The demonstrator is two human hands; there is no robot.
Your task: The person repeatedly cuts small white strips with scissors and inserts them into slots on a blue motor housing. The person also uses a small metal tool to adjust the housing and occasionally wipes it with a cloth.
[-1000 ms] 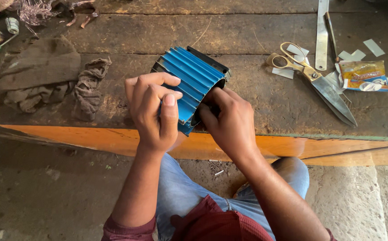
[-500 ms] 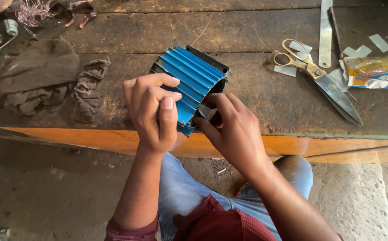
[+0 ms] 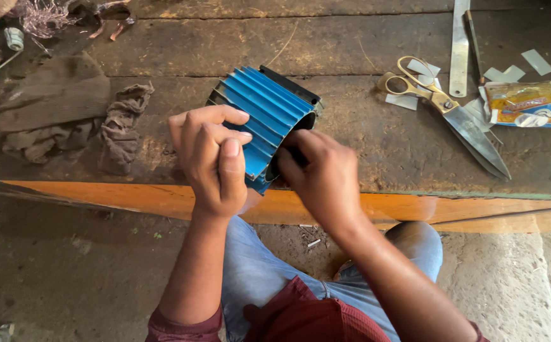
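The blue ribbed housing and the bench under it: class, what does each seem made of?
Blue ribbed housing: probably cast metal, painted blue, judging by its rigid, even fins and dark bare end rim. Bench: worn, grimy wood with visible grain and plank seams, its front edge painted orange.

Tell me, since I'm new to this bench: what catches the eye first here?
The bright blue finned housing at the worktable's near edge, gripped by the left hand with the right hand at its open end. To the right lie gold-handled scissors; to the left, grey rags.
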